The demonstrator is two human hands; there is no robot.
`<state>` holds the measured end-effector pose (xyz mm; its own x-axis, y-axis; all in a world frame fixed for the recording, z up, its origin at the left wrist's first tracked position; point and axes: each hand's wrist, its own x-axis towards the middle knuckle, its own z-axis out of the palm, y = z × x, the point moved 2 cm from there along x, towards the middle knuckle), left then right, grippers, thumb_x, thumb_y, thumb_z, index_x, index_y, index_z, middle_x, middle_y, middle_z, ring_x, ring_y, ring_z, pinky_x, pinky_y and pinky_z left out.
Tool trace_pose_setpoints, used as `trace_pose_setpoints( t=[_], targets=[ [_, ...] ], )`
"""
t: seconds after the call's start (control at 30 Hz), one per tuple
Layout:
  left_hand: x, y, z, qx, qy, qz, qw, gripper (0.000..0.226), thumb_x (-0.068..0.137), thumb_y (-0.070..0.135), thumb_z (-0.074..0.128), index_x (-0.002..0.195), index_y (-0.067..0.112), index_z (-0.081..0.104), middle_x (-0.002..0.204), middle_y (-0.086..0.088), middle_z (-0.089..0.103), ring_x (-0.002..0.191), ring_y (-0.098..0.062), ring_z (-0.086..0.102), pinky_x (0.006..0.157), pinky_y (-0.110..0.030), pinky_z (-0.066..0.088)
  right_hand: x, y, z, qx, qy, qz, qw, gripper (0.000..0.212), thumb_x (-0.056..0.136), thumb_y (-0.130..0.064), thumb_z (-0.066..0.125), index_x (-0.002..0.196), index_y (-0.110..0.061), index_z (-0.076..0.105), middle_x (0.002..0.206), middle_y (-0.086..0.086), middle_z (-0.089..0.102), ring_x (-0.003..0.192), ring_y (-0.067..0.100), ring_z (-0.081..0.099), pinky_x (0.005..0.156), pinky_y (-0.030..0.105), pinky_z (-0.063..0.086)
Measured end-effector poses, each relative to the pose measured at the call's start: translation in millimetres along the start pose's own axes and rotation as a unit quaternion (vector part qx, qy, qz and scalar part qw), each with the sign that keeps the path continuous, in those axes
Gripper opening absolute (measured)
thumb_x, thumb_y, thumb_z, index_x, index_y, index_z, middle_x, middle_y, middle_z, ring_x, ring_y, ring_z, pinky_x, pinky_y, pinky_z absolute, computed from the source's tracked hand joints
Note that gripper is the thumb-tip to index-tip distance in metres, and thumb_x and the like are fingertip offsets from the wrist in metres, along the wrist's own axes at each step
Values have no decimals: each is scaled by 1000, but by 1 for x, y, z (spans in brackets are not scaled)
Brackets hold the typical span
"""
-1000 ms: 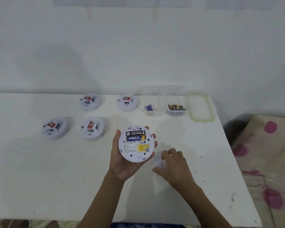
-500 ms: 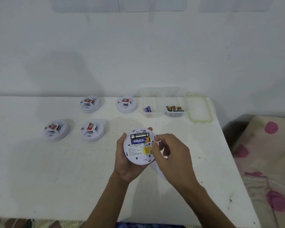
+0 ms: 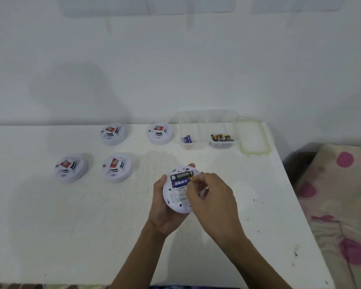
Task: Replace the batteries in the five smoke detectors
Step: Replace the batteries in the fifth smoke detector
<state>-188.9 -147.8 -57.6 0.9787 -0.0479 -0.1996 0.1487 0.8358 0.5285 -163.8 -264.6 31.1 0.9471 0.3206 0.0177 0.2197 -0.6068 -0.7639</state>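
Likely risk: left hand only cups the upturned detector above the tabletop while right hand fingertips pinch at the blue battery, so prying could flick it out or tip the detector.

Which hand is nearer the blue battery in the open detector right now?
Right. The right hand has its fingertips at the blue battery's right end, in the detector's compartment. The left hand only cradles the detector from below and the left.

Printing on the blue battery is too blurred to read.
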Motion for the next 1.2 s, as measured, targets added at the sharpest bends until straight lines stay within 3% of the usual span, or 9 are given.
trace_pose_setpoints(
  t=[0.17,0.33,0.53,0.77,0.9,1.1,1.2],
  targets=[
    [4,3,3,16,10,15,1000,74,57,59,80,118,20,67,123,-10,64,111,-29,62,91,-44,52,4,-2,6,51,-1,66,997,11,89,-40,58,95,-33,51,93,-16,59,85,5,60,79,27,56],
    [8,2,1,18,21,13,1000,85,49,59,85,121,18,64,125,-13,62,111,-31,60,96,-47,47,10,0,11,80,2,115,990,16,87,-41,59,98,-30,52,93,-13,59,84,9,61,79,25,56],
    [6,5,7,35,11,13,999,78,49,58,85,116,21,68,120,-11,65,106,-28,65,84,-41,55,10,-3,15,80,25,128,988,21,86,-45,60,96,-28,52,88,-14,57,79,5,59,73,20,53],
    [3,6,7,57,9,19,998,76,47,60,85,112,24,70,117,-9,67,104,-27,66,85,-41,55,9,-2,18,98,20,124,987,21,87,-45,60,96,-28,51,85,-17,54,75,1,56,67,11,45],
    [2,6,6,43,7,26,999,74,49,59,84,112,23,71,117,-10,67,104,-28,66,84,-42,55,9,-3,17,139,14,131,981,18,87,-41,61,96,-28,51,85,-19,54,77,2,57,73,17,51],
    [3,3,4,28,12,20,999,79,56,59,82,122,19,64,125,-14,62,112,-32,60,92,-46,51,5,-6,13,157,44,109,981,17,87,-35,63,86,-30,47,83,-20,54,78,1,58,71,15,52],
    [4,0,6,39,2,17,999,70,64,60,76,121,21,65,125,-9,63,114,-28,60,91,-41,52,4,-6,10,212,79,86,970,21,87,-24,65,84,-31,46,83,-19,57,77,-1,60,64,9,51]
  ],
)
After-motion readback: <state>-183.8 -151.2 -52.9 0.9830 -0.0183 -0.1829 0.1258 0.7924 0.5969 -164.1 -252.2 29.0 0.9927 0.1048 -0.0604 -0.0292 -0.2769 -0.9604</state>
